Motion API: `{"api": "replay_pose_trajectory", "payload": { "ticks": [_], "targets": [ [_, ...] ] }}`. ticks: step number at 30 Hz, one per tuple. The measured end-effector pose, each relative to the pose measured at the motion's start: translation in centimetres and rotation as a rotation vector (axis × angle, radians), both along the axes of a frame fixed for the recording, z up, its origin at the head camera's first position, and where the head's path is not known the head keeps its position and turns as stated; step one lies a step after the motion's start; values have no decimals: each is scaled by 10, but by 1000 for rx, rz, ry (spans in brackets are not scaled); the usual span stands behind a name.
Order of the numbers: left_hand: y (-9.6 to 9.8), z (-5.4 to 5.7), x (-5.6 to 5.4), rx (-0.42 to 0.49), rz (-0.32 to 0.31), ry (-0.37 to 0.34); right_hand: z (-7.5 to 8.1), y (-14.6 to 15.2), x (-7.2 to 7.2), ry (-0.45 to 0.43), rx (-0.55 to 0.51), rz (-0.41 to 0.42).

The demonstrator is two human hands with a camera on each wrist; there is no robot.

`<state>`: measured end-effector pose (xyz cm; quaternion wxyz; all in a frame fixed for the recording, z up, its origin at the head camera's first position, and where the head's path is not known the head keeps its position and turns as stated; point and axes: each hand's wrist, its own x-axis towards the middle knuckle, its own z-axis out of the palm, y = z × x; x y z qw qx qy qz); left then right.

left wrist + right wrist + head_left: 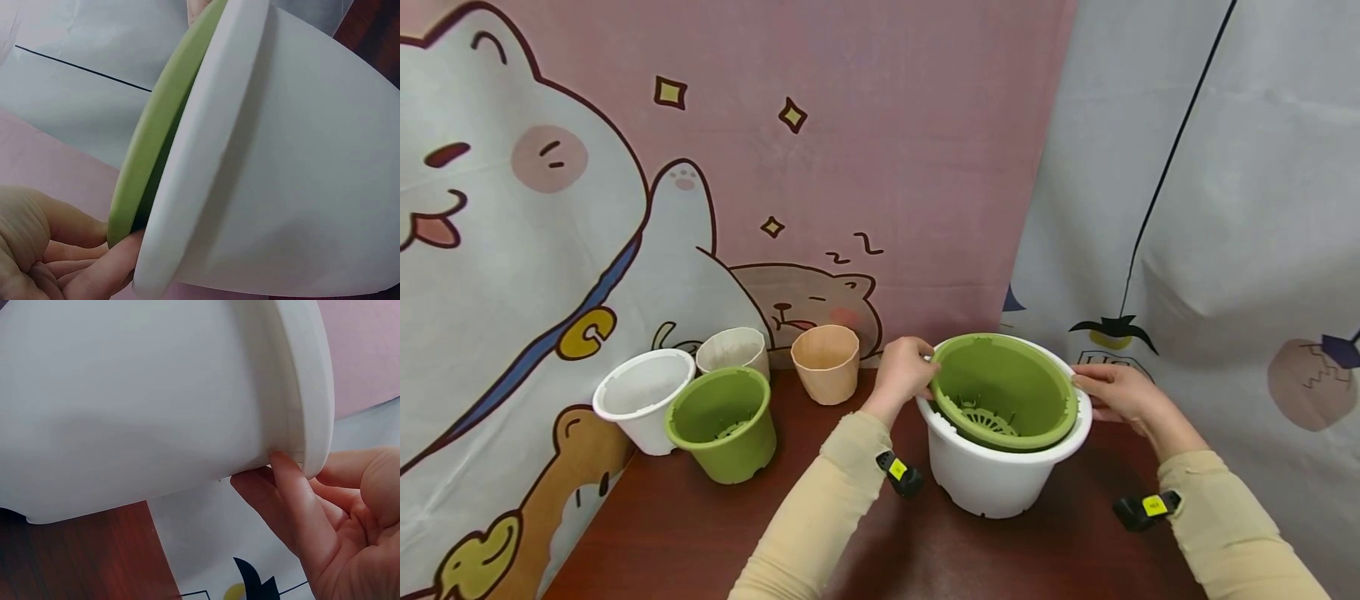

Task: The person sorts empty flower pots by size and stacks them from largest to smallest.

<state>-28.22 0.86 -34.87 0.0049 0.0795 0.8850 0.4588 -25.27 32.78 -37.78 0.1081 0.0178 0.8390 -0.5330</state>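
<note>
A green flower pot (1000,383) with a slotted bottom sits inside a larger white flower pot (988,479) at the right of the table. Its rim is tilted, higher on the left, and a dark gap shows between both rims in the left wrist view. My left hand (907,371) pinches the green pot's rim (140,162) between thumb and fingers. On the opposite side, my right hand (1120,396) grips the white pot's rim (312,394), with fingers under its lip and the thumb at the top edge.
Towards the left stand another white pot (651,425), a second green pot (733,454), a small cream pot (752,354) and a small peach pot (827,375). A printed cloth (910,167) hangs behind the dark red table (827,467).
</note>
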Motion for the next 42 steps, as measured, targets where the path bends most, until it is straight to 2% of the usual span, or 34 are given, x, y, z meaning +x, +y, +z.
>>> {"api": "replay_pose_trajectory", "payload": {
  "ticks": [5, 9, 13, 16, 21, 35, 42],
  "targets": [
    [-1, 2, 2, -41, -13, 17, -1, 0, 0, 5, 14, 8],
    [-4, 6, 4, -82, -9, 65, -1, 1, 0, 7, 16, 11],
    [-8, 12, 5, -175, 22, 179, 0, 0, 0, 7, 9, 9],
    [-11, 15, 4, -210, 41, 236, 1, 0, 0, 5, 5, 6],
    [-18, 17, 4, -164, 19, 191, 2, 0, 1, 8, -3, 10],
    [-35, 4, 9, -86, -139, 132, 0, 1, 1, 1, -9, 5],
    [-40, -7, 12, -42, -158, 160, -2, 0, 0, 14, -3, 14]
  ]
}}
